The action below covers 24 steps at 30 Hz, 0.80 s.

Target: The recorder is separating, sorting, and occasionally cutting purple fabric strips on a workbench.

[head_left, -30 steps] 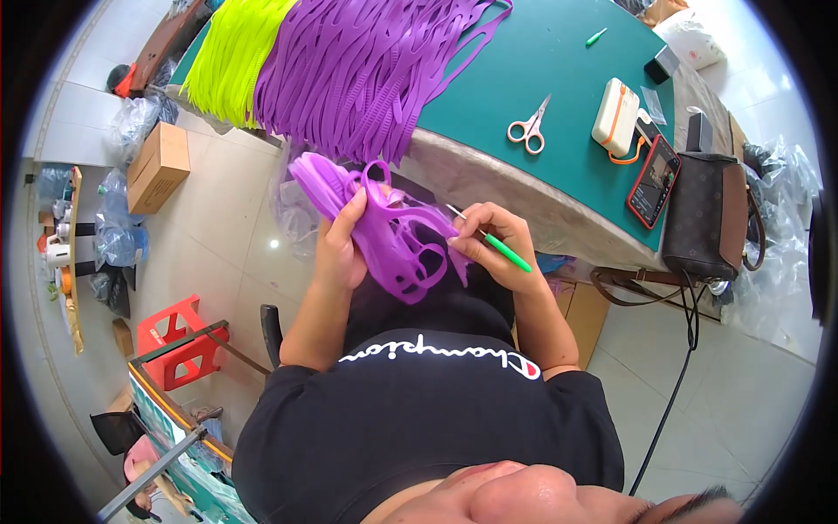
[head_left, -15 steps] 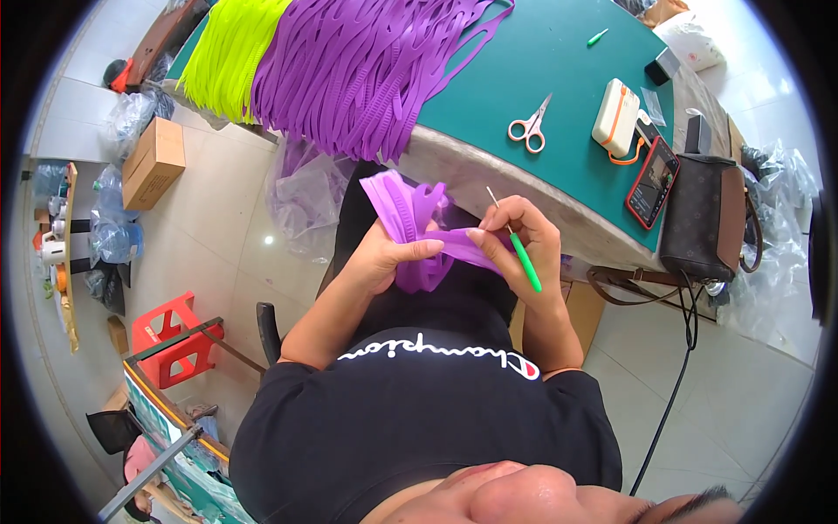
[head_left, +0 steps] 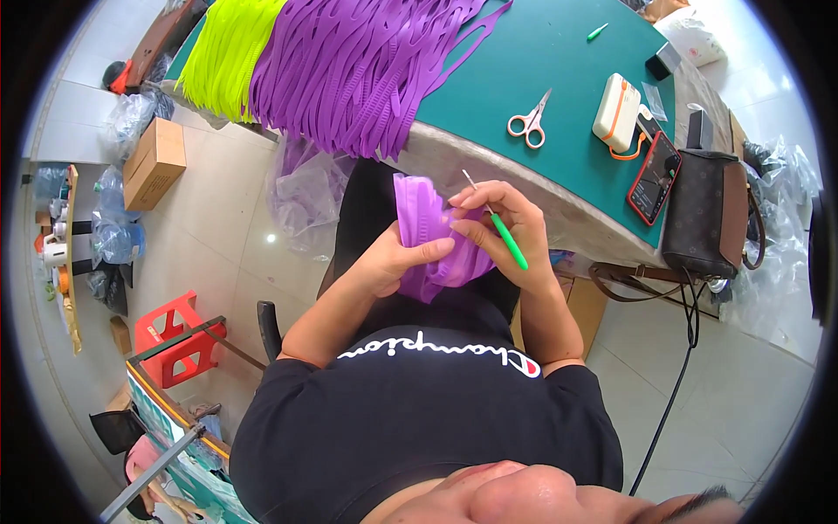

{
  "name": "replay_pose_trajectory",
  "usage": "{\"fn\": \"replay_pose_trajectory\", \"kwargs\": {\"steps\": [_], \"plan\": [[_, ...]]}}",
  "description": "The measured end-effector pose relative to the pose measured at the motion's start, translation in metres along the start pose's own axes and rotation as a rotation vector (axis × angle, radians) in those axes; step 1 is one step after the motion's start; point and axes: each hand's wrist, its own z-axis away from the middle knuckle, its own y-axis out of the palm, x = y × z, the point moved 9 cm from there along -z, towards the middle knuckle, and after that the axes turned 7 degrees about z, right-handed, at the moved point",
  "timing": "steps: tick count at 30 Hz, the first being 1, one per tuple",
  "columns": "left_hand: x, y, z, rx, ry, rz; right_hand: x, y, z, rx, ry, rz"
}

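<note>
My left hand (head_left: pixel 390 259) is closed around a looped bundle of translucent purple rubbery straps (head_left: pixel 421 210) over my lap, its thumb lying across them. Beside it, my right hand (head_left: pixel 515 218) holds a slim green-handled tool (head_left: pixel 509 242), its thin metal shaft pointing up and left past the fingers. The thumb and fingertips of that hand also touch the bundle's right side; how firmly they grip it is hidden. Beyond my hands, a thick row of purple straps (head_left: pixel 340 83) hangs over the table's near edge, next to yellow-green straps (head_left: pixel 229 59).
On the green tabletop (head_left: pixel 476 100) lie scissors (head_left: pixel 529 122), a white case with an orange band (head_left: pixel 616 113), a phone (head_left: pixel 654 178) and a small green tool (head_left: pixel 597 31). A brown bag (head_left: pixel 703 210) stands at the right. A red stool (head_left: pixel 182 339) and a carton (head_left: pixel 154 163) are left.
My right hand has moved left and slightly up, closer to my left hand, carrying the green-handled tool. The strap length stretched between the hands is now gathered against the bundle.
</note>
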Motion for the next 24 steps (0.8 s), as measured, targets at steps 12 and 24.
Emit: {"fn": "replay_pose_trajectory", "kwargs": {"steps": [12, 24], "plan": [[-0.007, -0.003, 0.003, -0.155, 0.171, 0.118, 0.013, -0.019, 0.033, -0.386, -0.109, 0.170], [-0.003, -0.005, 0.003, -0.214, 0.264, 0.183, -0.009, 0.006, 0.046, -0.335, -0.151, 0.135]]}}
